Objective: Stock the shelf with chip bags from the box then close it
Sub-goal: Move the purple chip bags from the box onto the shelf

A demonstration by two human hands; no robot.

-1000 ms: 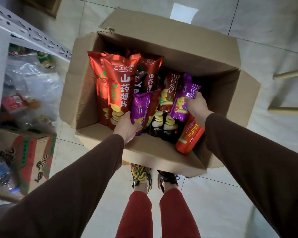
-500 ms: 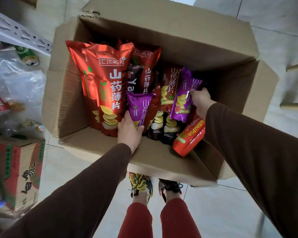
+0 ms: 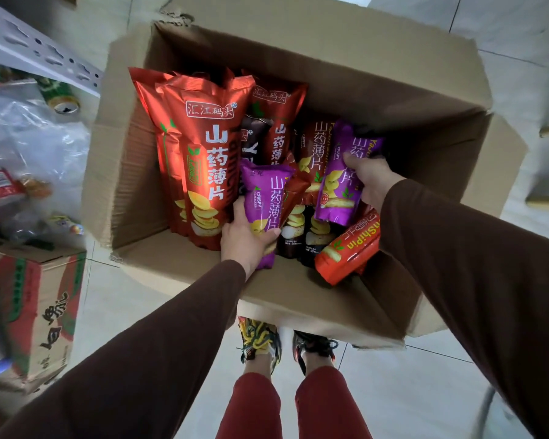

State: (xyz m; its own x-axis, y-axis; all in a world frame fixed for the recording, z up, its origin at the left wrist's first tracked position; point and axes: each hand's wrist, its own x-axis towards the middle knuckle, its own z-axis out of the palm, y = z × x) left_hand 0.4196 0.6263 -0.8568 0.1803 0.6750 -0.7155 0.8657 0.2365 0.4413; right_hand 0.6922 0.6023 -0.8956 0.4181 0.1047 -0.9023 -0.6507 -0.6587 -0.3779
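the open cardboard box (image 3: 314,55) on the tiled floor holds upright chip bags. the left hand (image 3: 244,239) has its fingers curled round a small purple bag (image 3: 268,201) printed "crispy" and "山药薄片"; the right hand (image 3: 373,180) grips a second purple bag (image 3: 336,185) alike. the big red bag (image 3: 206,160) reads "汇江码头 山药薄片". an orange bag (image 3: 346,255) reads "shipin".

Pale tiled floor (image 3: 425,391) with dark grout lines. Large open cardboard box (image 3: 346,74) sits on it at centre, flaps spread; a smaller printed carton (image 3: 35,312) stands near left, well apart from it. Far left, clear plastic bags (image 3: 29,137) lie on the floor beside a white perforated shelf rail (image 3: 38,49).
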